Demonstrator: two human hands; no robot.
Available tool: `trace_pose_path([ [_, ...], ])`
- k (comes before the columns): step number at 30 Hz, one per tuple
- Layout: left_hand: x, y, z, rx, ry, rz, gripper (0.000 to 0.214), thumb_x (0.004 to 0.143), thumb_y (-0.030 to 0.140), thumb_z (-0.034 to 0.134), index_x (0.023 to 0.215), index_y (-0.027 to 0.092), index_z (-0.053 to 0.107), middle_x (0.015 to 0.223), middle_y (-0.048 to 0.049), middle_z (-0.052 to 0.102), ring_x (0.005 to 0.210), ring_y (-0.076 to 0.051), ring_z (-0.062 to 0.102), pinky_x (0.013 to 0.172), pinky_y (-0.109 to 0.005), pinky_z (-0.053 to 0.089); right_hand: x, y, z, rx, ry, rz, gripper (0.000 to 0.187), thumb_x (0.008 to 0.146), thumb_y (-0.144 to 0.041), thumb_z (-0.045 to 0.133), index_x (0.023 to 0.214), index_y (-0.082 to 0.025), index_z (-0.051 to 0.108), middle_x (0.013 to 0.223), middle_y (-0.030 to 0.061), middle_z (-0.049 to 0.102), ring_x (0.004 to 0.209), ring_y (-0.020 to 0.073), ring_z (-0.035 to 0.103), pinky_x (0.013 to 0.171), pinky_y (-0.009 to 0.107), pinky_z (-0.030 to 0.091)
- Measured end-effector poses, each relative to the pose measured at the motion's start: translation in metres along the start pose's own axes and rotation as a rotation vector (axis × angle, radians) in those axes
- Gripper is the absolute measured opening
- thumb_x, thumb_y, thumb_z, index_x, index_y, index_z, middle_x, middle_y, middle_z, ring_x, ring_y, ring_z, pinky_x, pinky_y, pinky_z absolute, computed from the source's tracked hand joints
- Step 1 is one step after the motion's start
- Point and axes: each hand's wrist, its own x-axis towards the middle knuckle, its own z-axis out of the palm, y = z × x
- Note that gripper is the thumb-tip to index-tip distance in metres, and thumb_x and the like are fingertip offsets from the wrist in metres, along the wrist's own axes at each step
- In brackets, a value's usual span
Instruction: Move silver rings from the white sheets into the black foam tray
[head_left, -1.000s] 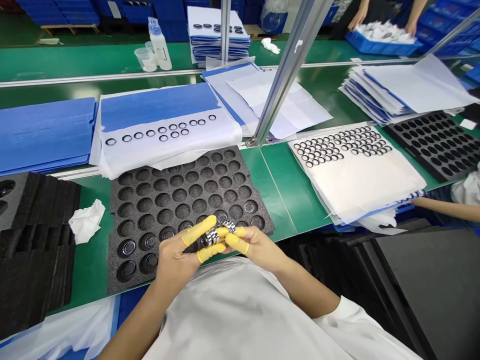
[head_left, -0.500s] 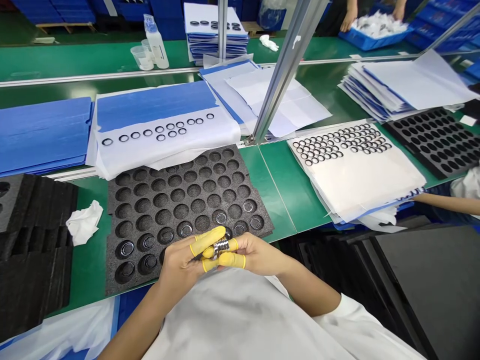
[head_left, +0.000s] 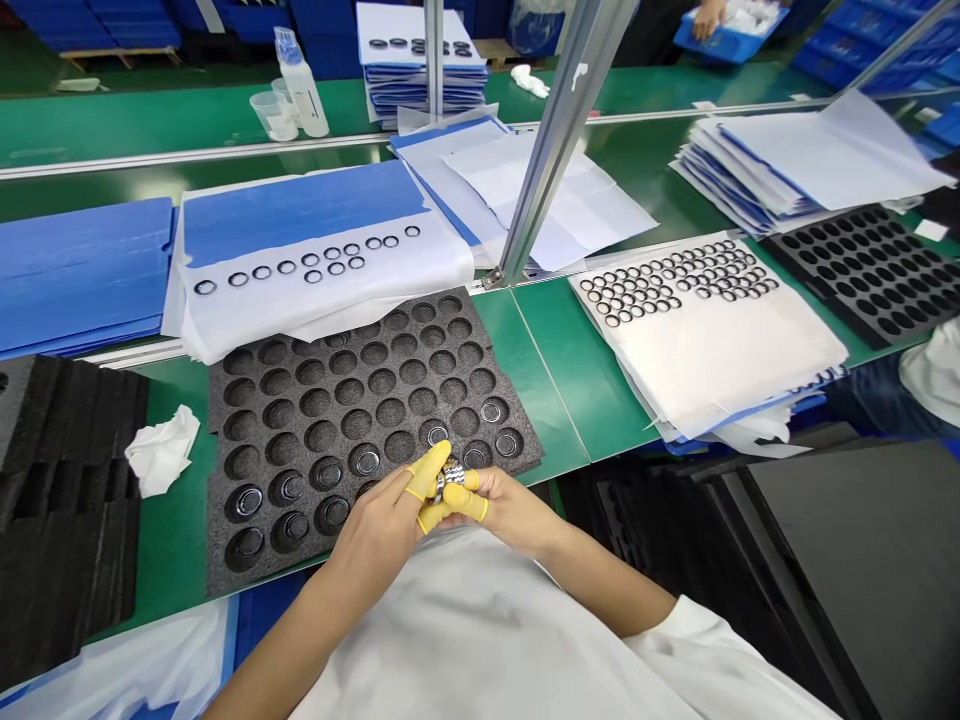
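green bench [head_left: 534,385]: both hands [head_left: 379,530] [head_left: 517,512] hold silvery rings [head_left: 454,474].

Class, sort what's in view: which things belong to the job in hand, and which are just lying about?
Seems part of the job:
shiny metallic piece, between left hand and right hand
dark foam tray
round parts in its holes

Apparently just lying about:
crumpled white piece, left of the tray
bottle, far bench
plastic cups beside it

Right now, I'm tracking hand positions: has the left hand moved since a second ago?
Yes: judged against the dark foam tray, the left hand moved rightward, uncovering a near-row pocket.
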Motion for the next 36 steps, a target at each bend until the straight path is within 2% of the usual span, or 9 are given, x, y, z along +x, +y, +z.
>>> trace_pose_path([
  [2, -0.001, 0.001, -0.002, -0.055, -0.111, -0.048, 0.065, 0.107, 0.041, 0.044, 0.166, 0.027, 0.019, 0.11, -0.0112, 0.078, 0.096, -0.023, 0.078, 0.079, -0.032, 0.065, -0.001, 0.001, -0.002, 0.053, -0.005, 0.028, 0.063, 0.07, -0.07, 0.082, 0.102, -0.016, 0.081, 0.1, 0.0089, 0.079, 0.094, 0.0187, 0.074, 0.099, 0.038, 0.053],
  [5, -0.001, 0.001, -0.009, -0.185, -0.223, -0.094, 0.068, 0.107, 0.043, 0.042, 0.167, 0.029, 0.011, 0.129, -0.0128, 0.072, 0.112, -0.022, 0.074, 0.09, -0.032, 0.063, -0.003, -0.002, -0.004, 0.076, -0.001, 0.041, 0.064, 0.071, -0.069, 0.082, 0.107, -0.017, 0.08, 0.104, 0.011, 0.079, 0.099, 0.0205, 0.075, 0.101, 0.04, 0.053],
  [10, -0.002, 0.0, -0.013, -0.215, -0.208, -0.082, 0.059, 0.109, 0.033, 0.038, 0.165, 0.037, 0.018, 0.134, -0.0076, 0.071, 0.12, -0.019, 0.071, 0.098, -0.029, 0.06, -0.007, -0.009, -0.005, 0.01, -0.02, 0.057, 0.06, 0.07, -0.067, 0.083, 0.103, -0.017, 0.082, 0.102, 0.0105, 0.08, 0.101, 0.0225, 0.075, 0.097, 0.039, 0.054],
  [17, -0.008, 0.0, -0.007, -0.194, -0.196, -0.062, 0.057, 0.108, 0.032, 0.04, 0.164, 0.029, 0.027, 0.126, -0.0104, 0.074, 0.115, -0.021, 0.073, 0.096, -0.032, 0.061, -0.008, -0.003, -0.008, -0.073, -0.002, 0.008, 0.055, 0.069, -0.063, 0.086, 0.094, -0.015, 0.082, 0.1, 0.0084, 0.081, 0.097, 0.021, 0.075, 0.099, 0.039, 0.054],
  [21, -0.01, -0.013, 0.006, -0.265, -0.124, -0.143, 0.048, 0.108, 0.032, 0.041, 0.155, 0.026, 0.043, 0.132, -0.012, 0.072, 0.115, -0.021, 0.073, 0.096, -0.034, 0.061, -0.009, -0.006, -0.015, 0.037, 0.116, -0.037, 0.052, 0.07, -0.063, 0.086, 0.094, -0.017, 0.08, 0.097, 0.008, 0.081, 0.09, 0.0188, 0.077, 0.097, 0.039, 0.056],
  [24, -0.012, -0.031, 0.024, -0.147, -0.048, -0.223, 0.033, 0.106, 0.033, 0.046, 0.133, 0.023, 0.063, 0.117, -0.0097, 0.074, 0.098, -0.018, 0.076, 0.084, -0.031, 0.064, -0.013, -0.015, -0.021, 0.169, 0.258, -0.1, 0.048, 0.069, -0.058, 0.089, 0.095, -0.02, 0.078, 0.095, 0.0059, 0.081, 0.085, 0.0166, 0.077, 0.092, 0.035, 0.058],
  [26, -0.013, -0.04, 0.039, -0.069, -0.06, -0.246, 0.027, 0.104, 0.031, 0.051, 0.12, 0.021, 0.07, 0.111, -0.0088, 0.074, 0.089, -0.018, 0.075, 0.078, -0.03, 0.063, -0.015, -0.022, -0.024, 0.228, 0.307, -0.144, 0.047, 0.066, -0.055, 0.092, 0.093, -0.021, 0.076, 0.093, 0.0041, 0.082, 0.082, 0.0154, 0.077, 0.089, 0.033, 0.059],
  [31, -0.02, -0.049, 0.067, 0.088, -0.144, -0.276, 0.014, 0.097, 0.025, 0.062, 0.102, 0.022, 0.075, 0.095, -0.0056, 0.068, 0.082, -0.02, 0.07, 0.072, -0.03, 0.06, -0.016, -0.025, -0.023, 0.249, 0.333, -0.2, 0.047, 0.062, -0.056, 0.094, 0.086, -0.02, 0.075, 0.089, 0.0023, 0.081, 0.08, 0.0143, 0.076, 0.089, 0.033, 0.06],
  [36, -0.026, -0.047, 0.077, 0.159, -0.174, -0.303, 0.014, 0.097, 0.019, 0.058, 0.096, 0.022, 0.072, 0.093, -0.0051, 0.064, 0.082, -0.02, 0.067, 0.07, -0.029, 0.057, -0.015, -0.019, -0.022, 0.248, 0.328, -0.194, 0.048, 0.07, -0.058, 0.089, 0.094, -0.019, 0.074, 0.093, 0.0039, 0.081, 0.086, 0.0167, 0.076, 0.102, 0.044, 0.056],
])
